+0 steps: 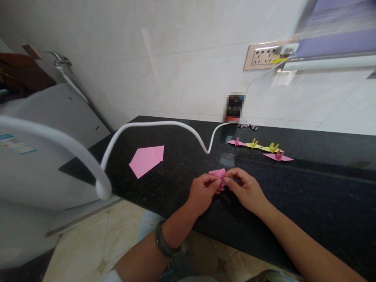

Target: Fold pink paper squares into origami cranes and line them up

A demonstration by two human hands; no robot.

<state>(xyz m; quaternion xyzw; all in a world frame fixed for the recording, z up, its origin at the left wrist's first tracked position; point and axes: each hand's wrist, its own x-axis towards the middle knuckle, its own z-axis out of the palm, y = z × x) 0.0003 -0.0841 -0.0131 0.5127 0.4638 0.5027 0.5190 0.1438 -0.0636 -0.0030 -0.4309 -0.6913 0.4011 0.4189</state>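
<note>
Between my two hands is a small piece of folded pink paper (pixel 217 173), held just above the front part of the dark countertop (pixel 176 156). My left hand (pixel 205 190) pinches it from the left, thumb on the near side. From the right, my right hand (pixel 245 188) grips its other edge with thumb and forefinger. Fingers cover much of the paper, so its exact fold is partly hidden. Beyond my right hand, several folded paper cranes stand in a row, including a yellow crane (pixel 273 148) and a pink crane (pixel 279 156).
Flat pink paper (pixel 147 159) lies on the counter to the left. A bent white stand arm (pixel 164 123) runs across from the left toward a pixelated device (pixel 234 107) by the wall. A wall socket (pixel 266 55) holds a plug. A white appliance (pixel 55 137) stands at left.
</note>
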